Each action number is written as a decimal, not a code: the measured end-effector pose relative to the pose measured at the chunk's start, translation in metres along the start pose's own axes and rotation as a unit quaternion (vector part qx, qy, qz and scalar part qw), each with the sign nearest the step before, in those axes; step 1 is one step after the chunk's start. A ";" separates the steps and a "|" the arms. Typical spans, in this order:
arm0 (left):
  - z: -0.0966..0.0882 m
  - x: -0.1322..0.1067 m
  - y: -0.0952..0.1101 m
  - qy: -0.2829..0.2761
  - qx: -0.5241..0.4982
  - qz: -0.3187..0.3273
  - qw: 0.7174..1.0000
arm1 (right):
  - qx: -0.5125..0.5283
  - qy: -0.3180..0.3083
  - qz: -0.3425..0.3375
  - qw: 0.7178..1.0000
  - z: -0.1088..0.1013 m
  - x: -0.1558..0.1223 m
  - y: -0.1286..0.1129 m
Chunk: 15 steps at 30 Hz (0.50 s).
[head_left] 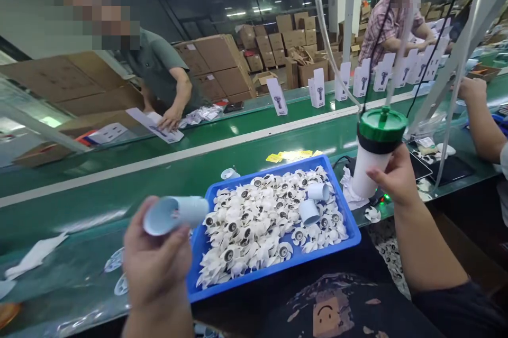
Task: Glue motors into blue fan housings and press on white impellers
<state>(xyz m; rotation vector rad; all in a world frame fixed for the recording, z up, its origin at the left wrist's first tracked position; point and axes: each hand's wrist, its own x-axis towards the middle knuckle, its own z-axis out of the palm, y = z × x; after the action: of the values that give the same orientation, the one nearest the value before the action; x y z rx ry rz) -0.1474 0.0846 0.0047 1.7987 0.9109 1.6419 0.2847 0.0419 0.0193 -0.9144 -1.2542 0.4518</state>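
Observation:
My left hand (159, 253) is closed round a light blue plastic tube (190, 211), lifted over the left side of a blue tray (273, 273), its open end facing left. White fan impellers (250, 221) with dark hubs fill the tray in a heap. Two more light blue tubes, one upright-looking (308, 212) and one lying (318, 191), rest on the heap at the right. My right hand (397, 176) grips a white canister (369, 166) with a green lid (383, 125) and a hose on top; its far fingers are hidden behind it.
A green conveyor (119, 200) runs across, carrying printed white boxes (317, 88). Opposite, a person's hand (170, 118) touches a flat box. Another person's forearm (482, 121) is at right. Clear hoses (323, 20) hang down. Yellow labels (291, 156) lie behind the tray.

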 end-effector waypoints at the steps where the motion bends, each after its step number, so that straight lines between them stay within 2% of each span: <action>1: 0.014 -0.017 0.001 0.020 -0.007 -0.022 1.000 | 0.039 -0.018 0.015 0.999 0.001 -0.005 -0.004; 3: 0.044 -0.045 0.002 0.013 -0.031 -0.059 0.998 | 0.124 -0.109 0.063 0.984 0.002 -0.013 -0.014; 5: 0.072 -0.064 0.006 -0.057 -0.020 -0.045 0.997 | 0.196 -0.202 0.110 0.953 0.004 -0.017 -0.026; 6: 0.085 -0.070 0.009 -0.103 0.002 -0.021 0.994 | 0.226 -0.222 0.127 0.940 0.007 -0.017 -0.033; 9: 0.117 -0.078 0.023 -0.213 0.062 0.054 0.974 | 0.289 -0.199 0.186 0.918 0.028 -0.016 -0.057; 11: 0.133 -0.075 0.034 -0.242 0.079 0.068 0.965 | 0.311 -0.164 0.221 0.910 0.048 -0.013 -0.072; 13: 0.145 -0.069 0.043 -0.260 0.089 0.072 0.959 | 0.322 -0.113 0.206 0.917 0.068 -0.011 -0.081; 15: 0.153 -0.065 0.051 -0.268 0.090 0.080 0.956 | 0.307 -0.088 0.174 0.931 0.083 -0.012 -0.086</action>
<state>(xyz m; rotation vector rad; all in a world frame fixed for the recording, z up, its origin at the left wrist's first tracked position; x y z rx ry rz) 0.0083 0.0103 -0.0147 2.3335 0.6910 1.0798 0.1877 0.0114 0.0829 -0.5574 -1.0088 1.1591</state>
